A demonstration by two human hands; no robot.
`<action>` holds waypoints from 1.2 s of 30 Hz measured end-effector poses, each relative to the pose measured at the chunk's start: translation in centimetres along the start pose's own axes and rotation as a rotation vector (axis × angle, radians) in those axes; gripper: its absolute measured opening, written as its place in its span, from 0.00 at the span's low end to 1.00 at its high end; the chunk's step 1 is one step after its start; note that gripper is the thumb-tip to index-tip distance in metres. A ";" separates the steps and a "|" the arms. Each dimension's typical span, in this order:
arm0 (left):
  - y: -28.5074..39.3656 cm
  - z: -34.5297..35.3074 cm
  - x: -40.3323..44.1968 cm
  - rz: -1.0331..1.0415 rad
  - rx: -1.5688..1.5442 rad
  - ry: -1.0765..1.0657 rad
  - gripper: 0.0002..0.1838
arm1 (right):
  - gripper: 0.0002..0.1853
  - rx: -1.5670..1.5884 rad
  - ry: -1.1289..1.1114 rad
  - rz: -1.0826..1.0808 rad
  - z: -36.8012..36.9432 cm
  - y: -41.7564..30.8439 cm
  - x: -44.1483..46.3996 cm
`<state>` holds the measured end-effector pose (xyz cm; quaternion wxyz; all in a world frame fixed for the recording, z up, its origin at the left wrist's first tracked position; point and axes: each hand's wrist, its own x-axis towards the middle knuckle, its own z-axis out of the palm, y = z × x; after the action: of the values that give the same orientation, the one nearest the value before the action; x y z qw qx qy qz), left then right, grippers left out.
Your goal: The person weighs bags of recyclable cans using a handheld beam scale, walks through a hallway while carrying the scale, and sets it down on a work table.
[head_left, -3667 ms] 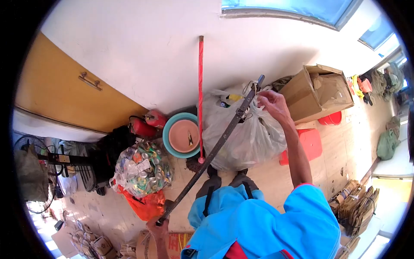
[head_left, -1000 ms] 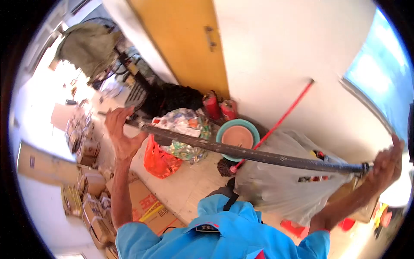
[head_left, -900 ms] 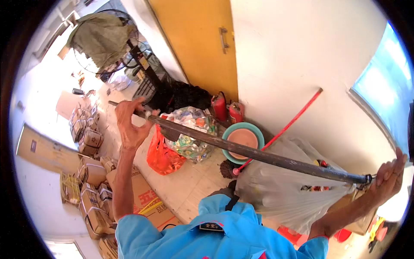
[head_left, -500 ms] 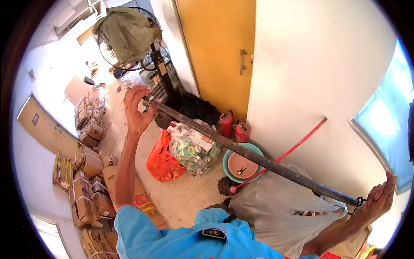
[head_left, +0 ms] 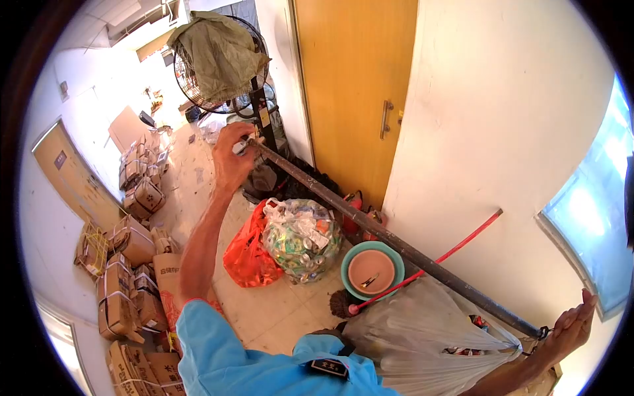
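One dark pole [head_left: 396, 243]: slants across my remote view from 10 o'clock down to 4 o'clock, one hand at either end.
Left hand [head_left: 232, 158]: at 10 o'clock, at the pole's upper end; fingers bent, thumb side toward a small whitish piece there. I cannot tell whether they pinch it.
Right hand [head_left: 572, 325]: at 4 o'clock, beside the pole's lower end; fingers nearly straight and held close to one another. The thumb's grip I cannot make out.
Grey bag [head_left: 409, 323]: at 5 o'clock, translucent, its gathered neck drawn toward the pole's lower end. From here I cannot see how it is fastened.
Mop [head_left: 469, 236]: red handle, passing beneath the pole at 4 o'clock, its dark head on the floor.
Basins: at 5 o'clock, a pink basin [head_left: 363, 261] inside a green basin [head_left: 345, 267].
Floor bags: an orange bag [head_left: 249, 257] at 8 o'clock touches a clear bag [head_left: 304, 247] of cans at 6 o'clock.
Cardboard bundles [head_left: 122, 300]: stacked by the wall, 8 o'clock.
Fan: at 11 o'clock, draped with a drab cloth [head_left: 221, 59].
Door [head_left: 353, 86]: yellow, 12 o'clock.
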<state>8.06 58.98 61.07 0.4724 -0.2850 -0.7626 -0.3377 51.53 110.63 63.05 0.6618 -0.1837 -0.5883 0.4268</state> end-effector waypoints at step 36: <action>-2.7 1.1 2.1 -0.204 -0.051 -0.016 0.38 | 0.23 -0.096 0.112 0.116 0.8 -1.0 0.1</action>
<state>4.58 58.45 61.94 0.4220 -0.2205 -0.7826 -0.4010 51.10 109.88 64.08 0.6583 -0.2725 -0.5584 0.4248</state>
